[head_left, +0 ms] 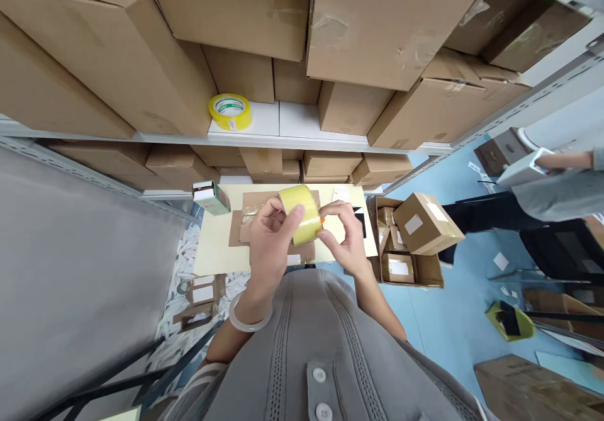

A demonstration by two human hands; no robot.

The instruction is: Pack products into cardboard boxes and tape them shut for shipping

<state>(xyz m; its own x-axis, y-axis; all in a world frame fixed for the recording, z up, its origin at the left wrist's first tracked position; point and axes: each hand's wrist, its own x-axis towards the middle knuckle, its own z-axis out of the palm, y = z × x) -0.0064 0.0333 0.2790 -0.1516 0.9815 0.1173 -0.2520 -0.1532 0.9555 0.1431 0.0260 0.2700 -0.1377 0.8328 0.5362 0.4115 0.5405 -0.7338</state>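
A wide yellow roll of packing tape (302, 210) is raised over the cream table (214, 251). My left hand (274, 238) grips it from the left, thumb across its outer face. At its right edge, the curled thumb and fingers of my right hand (346, 235) hold on to the roll. A small orange bit shows between those fingertips; I cannot make out what it is. Beneath the roll lies a flat, opened brown cardboard piece (236, 229), partly hidden by my hands. Clear tape shines on part of it.
A small green-and-white box (212, 197) stands at the table's left corner. Another yellow tape roll (229, 112) rests on the shelf (264, 119) among cardboard boxes. Right of the table, a large carton (431, 276) holds several parcels. A person (552, 188) stands at far right.
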